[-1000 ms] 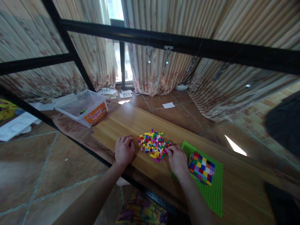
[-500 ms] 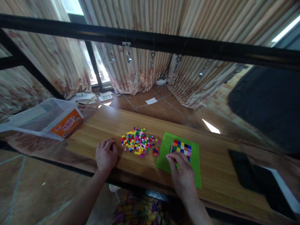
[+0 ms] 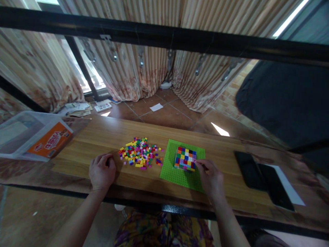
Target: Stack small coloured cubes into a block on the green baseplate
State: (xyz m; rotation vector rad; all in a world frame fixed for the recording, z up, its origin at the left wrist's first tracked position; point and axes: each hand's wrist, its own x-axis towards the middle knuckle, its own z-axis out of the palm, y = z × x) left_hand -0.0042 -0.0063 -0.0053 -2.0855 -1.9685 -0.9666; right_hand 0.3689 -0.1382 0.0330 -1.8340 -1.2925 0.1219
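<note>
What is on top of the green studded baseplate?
On the green studded baseplate stands a boxy stack of multicoloured plastic bricks, the right hand at its right edge. The baseplate's surface under the stack is covered, and the hand hides part of its right side.

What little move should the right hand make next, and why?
Perhaps a gentle press downward at the right edge of the brick block: the right hand has its fingertips pinched together there, and the block sits on the green baseplate. Whether they hold a piece is too small to tell.
</note>
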